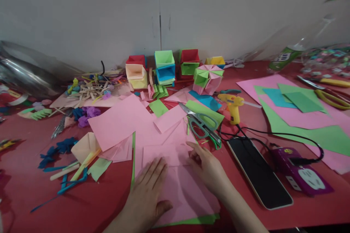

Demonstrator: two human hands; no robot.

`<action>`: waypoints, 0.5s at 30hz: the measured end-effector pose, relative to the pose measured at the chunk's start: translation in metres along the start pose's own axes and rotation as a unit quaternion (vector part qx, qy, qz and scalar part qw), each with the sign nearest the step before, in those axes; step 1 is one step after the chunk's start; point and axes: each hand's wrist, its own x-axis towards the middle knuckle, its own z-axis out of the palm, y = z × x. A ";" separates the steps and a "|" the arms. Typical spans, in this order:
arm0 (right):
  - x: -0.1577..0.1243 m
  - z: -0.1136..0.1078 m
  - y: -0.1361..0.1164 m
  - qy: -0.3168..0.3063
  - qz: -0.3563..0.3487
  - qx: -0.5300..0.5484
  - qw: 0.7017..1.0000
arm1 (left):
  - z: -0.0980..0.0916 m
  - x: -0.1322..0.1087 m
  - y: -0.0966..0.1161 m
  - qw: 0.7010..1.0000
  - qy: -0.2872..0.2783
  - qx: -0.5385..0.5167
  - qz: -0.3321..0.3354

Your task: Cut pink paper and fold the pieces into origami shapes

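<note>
A folded strip of pink paper [175, 154] lies across a stack of larger pink sheets [188, 196], with green paper showing beneath their edges. Flat on the strip's left part rests my left hand [150, 185], fingers stretched out and thumb apart. At the strip's right end is my right hand [205, 165], its index finger extended along the edge and the other fingers curled; nothing shows in its grasp. Just beyond are grey-handled scissors [202, 122], a green utility knife [214, 138] and loose pink sheets [120, 120].
Folded paper boxes [165, 72] line the wall. A yellow glue gun [233, 105], a phone [259, 174] and a purple power strip [302, 173] with cables lie right. Coloured sheets [328, 138] spread further right. Paper scraps and a dark blue crepe ring [50, 156] lie left.
</note>
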 end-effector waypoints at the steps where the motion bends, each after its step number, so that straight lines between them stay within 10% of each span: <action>1: 0.000 0.001 -0.001 0.003 -0.001 -0.004 1.000 | 0.000 0.000 0.000 1.000 0.000 0.005 -0.001; 15: -0.005 -0.001 0.004 0.006 -0.044 0.007 0.999 | 0.001 0.000 0.000 1.000 -0.008 0.003 0.003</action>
